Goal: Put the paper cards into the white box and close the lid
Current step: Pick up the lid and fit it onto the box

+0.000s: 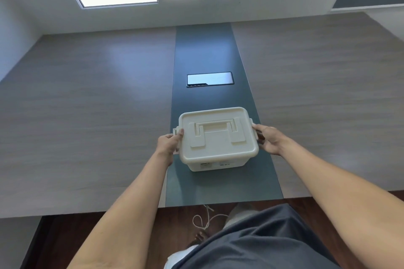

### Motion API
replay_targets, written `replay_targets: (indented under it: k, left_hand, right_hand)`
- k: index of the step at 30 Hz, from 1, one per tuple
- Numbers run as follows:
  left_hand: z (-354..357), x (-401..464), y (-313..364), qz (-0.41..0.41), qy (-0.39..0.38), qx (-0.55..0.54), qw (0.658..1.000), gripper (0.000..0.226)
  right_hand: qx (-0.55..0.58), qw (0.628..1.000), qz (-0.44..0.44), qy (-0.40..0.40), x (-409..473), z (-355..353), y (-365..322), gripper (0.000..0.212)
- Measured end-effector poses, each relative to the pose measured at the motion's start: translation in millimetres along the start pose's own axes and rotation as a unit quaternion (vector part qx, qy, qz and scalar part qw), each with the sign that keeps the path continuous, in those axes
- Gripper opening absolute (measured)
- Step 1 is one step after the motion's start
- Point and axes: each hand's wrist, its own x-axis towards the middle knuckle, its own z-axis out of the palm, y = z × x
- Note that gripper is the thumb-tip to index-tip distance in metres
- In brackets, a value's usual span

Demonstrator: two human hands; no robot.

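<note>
Box contents: hidden under shut lid | label print: too small to read | both side latches: covered by fingers

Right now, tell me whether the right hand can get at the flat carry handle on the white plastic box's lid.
Probably yes. The right hand rests at the box's right side clip, and the handle lies folded flat on the lid with nothing on top of it or in the way.

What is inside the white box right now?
Cannot tell: the lid sits on the white box and covers its inside. No paper cards show anywhere. The left hand and right hand touch its sides.
</note>
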Motion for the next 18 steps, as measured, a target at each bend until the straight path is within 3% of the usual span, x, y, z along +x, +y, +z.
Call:
replay_targets:
  k: [4,10,18]
  left_hand:
    - [-1.8,2.4,4.5,0.073,0.018,0.037,0.996,0.014]
    - [4.5,4.9,10.1,0.102,0.062,0.092,0.989,0.014]
    - [10.1,1.5,20.0,0.142,0.123,0.195,0.963,0.012]
  right_hand:
    - [-0.029,0.995,-0.071,0.065,4.6,0.7,-3.4,0.037]
    - [-0.111,0.975,-0.153,0.114,0.6,7.5,-10.0,0.025]
    - [-0.141,0.962,-0.198,0.125,-6.9,22.4,-6.8,0.039]
